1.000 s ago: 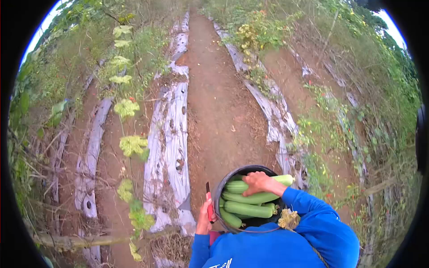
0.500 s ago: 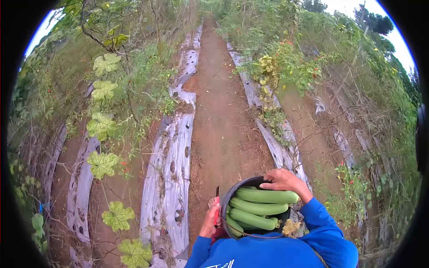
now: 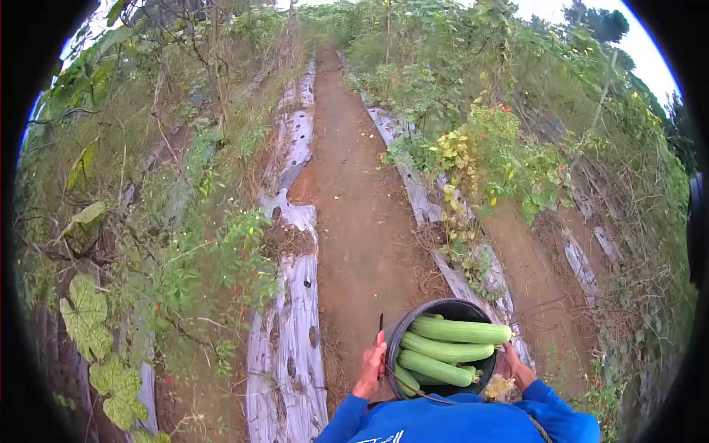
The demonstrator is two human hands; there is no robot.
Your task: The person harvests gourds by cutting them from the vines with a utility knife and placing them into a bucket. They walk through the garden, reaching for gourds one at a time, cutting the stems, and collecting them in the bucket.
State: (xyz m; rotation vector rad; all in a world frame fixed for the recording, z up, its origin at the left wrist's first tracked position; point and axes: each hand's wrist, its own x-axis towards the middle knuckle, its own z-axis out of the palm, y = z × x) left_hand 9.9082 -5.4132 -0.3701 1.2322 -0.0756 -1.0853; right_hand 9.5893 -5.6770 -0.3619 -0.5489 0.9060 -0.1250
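A black bucket (image 3: 448, 308) filled with several long green gourds (image 3: 436, 347) is carried in front of my chest. My left hand (image 3: 371, 371) is at the bucket's left side, shut on a knife (image 3: 380, 334) with a red handle and its dark blade pointing up. My right hand (image 3: 512, 362) grips the bucket's right rim, mostly hidden behind the bucket and a yellow flower (image 3: 500, 385). Blue sleeves cover both arms.
A bare dirt path (image 3: 354, 199) runs straight ahead between two strips of grey plastic mulch (image 3: 292, 325) with planting holes. Vines and leafy plants crowd both sides, with large leaves low on the left (image 3: 88, 317) and yellowing foliage on the right (image 3: 473, 155).
I have moved forward along the path and the view has tilted up. My right hand has shifted from on top of the gourds to the bucket's right rim. The knife stays in my left hand.
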